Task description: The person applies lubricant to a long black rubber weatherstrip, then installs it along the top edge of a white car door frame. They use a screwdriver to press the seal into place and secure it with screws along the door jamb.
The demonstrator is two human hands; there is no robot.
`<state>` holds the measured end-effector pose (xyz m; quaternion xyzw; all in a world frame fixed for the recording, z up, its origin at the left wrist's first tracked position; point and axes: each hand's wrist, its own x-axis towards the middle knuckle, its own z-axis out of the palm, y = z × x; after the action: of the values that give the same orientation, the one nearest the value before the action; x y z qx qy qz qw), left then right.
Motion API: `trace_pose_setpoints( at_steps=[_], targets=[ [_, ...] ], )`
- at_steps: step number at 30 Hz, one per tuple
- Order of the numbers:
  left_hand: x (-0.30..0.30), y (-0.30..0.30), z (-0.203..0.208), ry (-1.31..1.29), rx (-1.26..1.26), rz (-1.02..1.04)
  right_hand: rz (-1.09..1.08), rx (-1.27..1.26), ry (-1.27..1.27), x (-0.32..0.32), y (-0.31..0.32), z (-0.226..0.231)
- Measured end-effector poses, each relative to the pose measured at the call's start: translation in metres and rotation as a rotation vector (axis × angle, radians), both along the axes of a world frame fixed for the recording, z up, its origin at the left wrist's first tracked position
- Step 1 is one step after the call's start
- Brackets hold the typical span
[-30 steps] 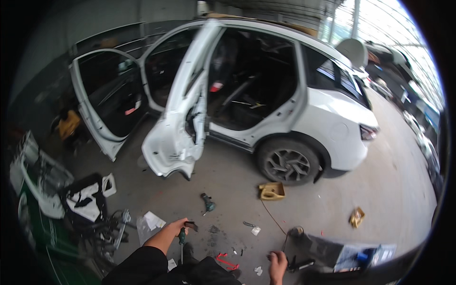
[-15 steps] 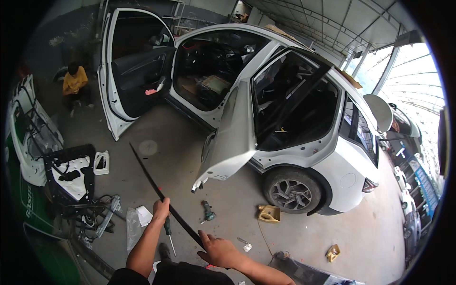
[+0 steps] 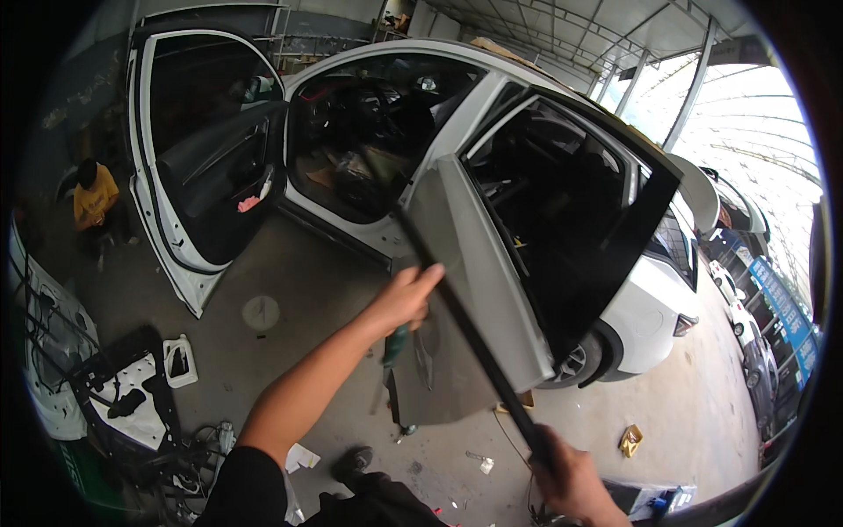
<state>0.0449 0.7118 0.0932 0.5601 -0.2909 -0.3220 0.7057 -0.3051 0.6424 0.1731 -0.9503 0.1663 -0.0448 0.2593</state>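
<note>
My left hand (image 3: pixel 406 300) is closed around a long black trim strip (image 3: pixel 476 338). A green-handled screwdriver (image 3: pixel 395 346) hangs below the same hand, apparently held by its fingers; its shaft is blurred. Lower down, my right hand (image 3: pixel 575 479) grips the strip near its near end. The strip slants from the front door opening down to the right. It passes in front of the white car's open rear door (image 3: pixel 461 237), and I cannot tell whether they touch. Dark window glass (image 3: pixel 606 255) shows in that door.
The front door (image 3: pixel 167 202) stands open too. A black-and-white door panel (image 3: pixel 132 400) and a white jug (image 3: pixel 179 362) are on the floor at left. A person in yellow (image 3: pixel 94 202) sits beyond. A gold container (image 3: pixel 630 441) lies at right.
Both hands have moved right with the strip, the left one also upward. My right hand, earlier lying on the strip, is now wrapped round it. The rear door appears swung wider.
</note>
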Motion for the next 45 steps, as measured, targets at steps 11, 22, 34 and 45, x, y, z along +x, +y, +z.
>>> trace_pose_setpoints(
  at_steps=[11, 22, 34, 45],
  targets=[
    [0.150, -0.161, 0.024, 0.154, -0.021, -0.331, -0.317, 0.073, -0.042, 0.067, -0.030, 0.042],
    [0.253, -0.273, 0.003, 0.277, -0.033, -0.667, -0.607, -0.470, 0.314, 0.190, -0.027, 0.062],
    [0.323, -0.306, -0.001, 0.360, 0.072, -0.883, -1.043, -0.460, 0.442, 0.295, -0.007, 0.056],
    [0.342, -0.270, 0.131, 0.009, -0.297, -0.511, -1.034, -0.832, -0.071, 0.305, -0.017, 0.015]
  ],
)
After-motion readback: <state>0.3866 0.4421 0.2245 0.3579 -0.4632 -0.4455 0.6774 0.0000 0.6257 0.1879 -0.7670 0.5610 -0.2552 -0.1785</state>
